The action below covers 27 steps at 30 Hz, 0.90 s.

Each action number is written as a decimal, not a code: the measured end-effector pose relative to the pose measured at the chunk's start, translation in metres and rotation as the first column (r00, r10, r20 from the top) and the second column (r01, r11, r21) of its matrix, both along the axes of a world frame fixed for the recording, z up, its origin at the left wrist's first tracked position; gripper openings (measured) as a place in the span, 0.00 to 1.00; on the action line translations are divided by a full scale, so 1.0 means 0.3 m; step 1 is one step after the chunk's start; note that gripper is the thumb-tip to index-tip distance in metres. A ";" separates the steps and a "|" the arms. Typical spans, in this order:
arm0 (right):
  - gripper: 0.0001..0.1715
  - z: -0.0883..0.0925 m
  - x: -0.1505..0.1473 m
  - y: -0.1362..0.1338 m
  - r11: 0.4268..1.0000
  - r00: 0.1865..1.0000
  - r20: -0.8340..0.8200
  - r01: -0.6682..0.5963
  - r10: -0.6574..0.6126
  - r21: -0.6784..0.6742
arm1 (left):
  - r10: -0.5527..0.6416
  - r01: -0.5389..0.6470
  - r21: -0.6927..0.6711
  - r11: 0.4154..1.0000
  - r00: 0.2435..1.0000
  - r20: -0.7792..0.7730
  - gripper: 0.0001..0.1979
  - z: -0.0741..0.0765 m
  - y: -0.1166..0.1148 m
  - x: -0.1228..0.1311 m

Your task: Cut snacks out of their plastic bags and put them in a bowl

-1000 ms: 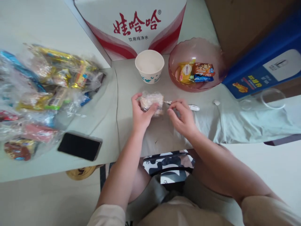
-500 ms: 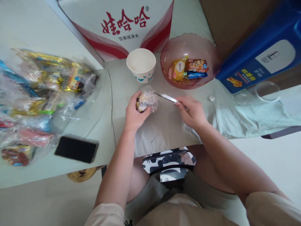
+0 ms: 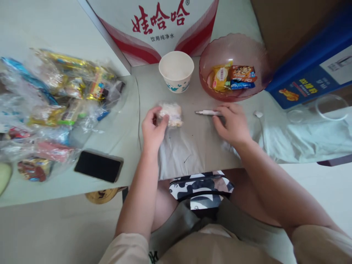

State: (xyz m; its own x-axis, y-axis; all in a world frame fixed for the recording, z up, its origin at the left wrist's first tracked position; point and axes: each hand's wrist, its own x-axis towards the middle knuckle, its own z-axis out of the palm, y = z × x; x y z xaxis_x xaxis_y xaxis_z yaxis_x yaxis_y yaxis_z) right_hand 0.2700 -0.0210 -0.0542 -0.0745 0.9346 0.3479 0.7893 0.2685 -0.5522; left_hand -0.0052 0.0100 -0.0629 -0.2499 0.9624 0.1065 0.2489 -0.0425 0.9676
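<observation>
Left hand (image 3: 152,128) grips crinkly film-wrapped bundle (image 3: 173,115); right hand (image 3: 233,123) covers slim knife (image 3: 206,113), grip unclear.

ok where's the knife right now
In the head view, the knife is just right of centre, at the right hand, its tip pointing left toward the snack in the left hand.

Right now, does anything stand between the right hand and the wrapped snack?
Only the slim white tool that extends from the right hand, its tip toward the wrapped snack in the left hand. Past it, only tablecloth shows before the snack; the paper cup stands farther back.
</observation>
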 end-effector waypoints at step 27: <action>0.08 0.034 -0.104 -0.014 0.947 0.920 -0.244 -0.320 0.306 -0.018 | 0.171 -0.121 -0.173 0.977 0.936 0.309 0.12 0.032 0.010 -0.031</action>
